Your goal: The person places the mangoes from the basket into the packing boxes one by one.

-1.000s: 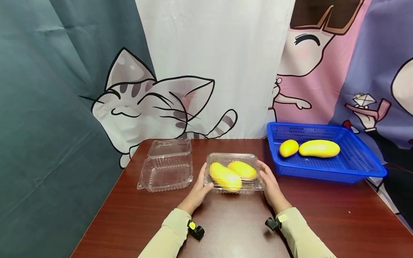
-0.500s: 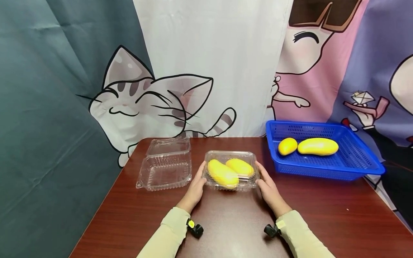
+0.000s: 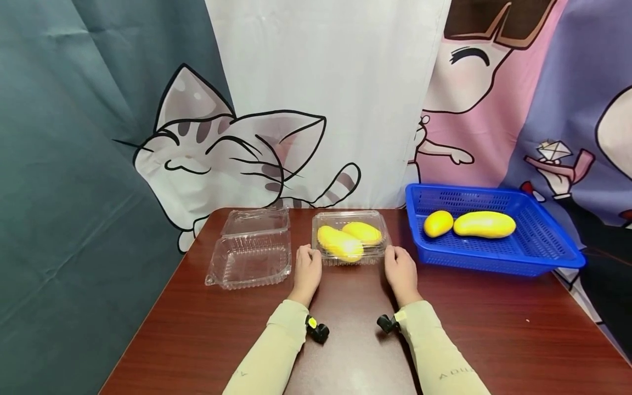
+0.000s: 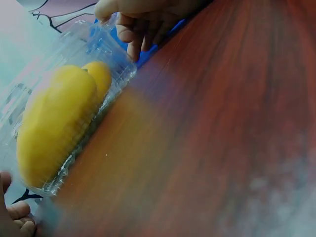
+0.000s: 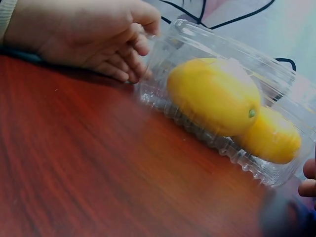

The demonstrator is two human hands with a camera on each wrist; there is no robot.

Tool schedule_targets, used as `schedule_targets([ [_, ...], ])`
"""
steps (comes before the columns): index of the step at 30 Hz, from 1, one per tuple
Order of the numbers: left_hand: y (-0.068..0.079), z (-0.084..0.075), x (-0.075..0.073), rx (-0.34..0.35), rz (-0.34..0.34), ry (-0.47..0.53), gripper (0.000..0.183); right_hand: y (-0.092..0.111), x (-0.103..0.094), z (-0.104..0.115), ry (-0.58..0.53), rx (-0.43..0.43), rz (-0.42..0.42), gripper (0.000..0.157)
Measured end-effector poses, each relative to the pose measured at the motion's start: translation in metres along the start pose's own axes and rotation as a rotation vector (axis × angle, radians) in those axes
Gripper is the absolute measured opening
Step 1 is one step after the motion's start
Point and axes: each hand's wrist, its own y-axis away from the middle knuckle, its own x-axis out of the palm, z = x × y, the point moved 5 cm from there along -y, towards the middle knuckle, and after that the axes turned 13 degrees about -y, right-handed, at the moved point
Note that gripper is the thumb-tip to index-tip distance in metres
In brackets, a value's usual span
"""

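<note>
A lidded clear plastic clamshell container [image 3: 372, 258] with two yellow mangoes inside sits toward the back of the table. In the head view, one mango [image 3: 340, 244] lies slantwise in front of the other mango [image 3: 362, 232]. My left hand [image 3: 308, 273] grips its near left corner with curled fingers. At the near right corner, my right hand [image 3: 401, 273] pinches the edge in the same way. The right wrist view shows the left hand [image 5: 98, 42] with thumb and fingers at the container's corner; only fingertips of my right hand show at that view's right edge.
An open clear clamshell container [image 3: 252, 263] stands to the left with its lid tipped back. On the right, a blue perforated basket [image 3: 494, 263] holds two more yellow mangoes. A printed curtain [image 3: 375, 109] hangs right behind the table's far edge.
The filled container has slid away from me toward the table's back edge. Both hands have moved from its sides to its near corners, their fingers now more curled.
</note>
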Motion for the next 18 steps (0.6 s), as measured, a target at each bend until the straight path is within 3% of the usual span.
schedule_targets([
  [3,-0.0012,0.0005,0.0009,-0.004,-0.027,0.01,0.027,-0.0017,0.001,-0.0011,-0.064,0.024,-0.02,0.045],
  [12,-0.0076,-0.0012,0.0056,-0.061,-0.021,0.209,0.025,-0.0078,0.0058,0.0029,-0.272,0.029,-0.04,0.038],
  [18,-0.009,-0.0003,0.0102,-0.082,-0.007,0.241,0.024,-0.0088,0.0062,0.0003,-0.29,0.041,-0.05,0.036],
])
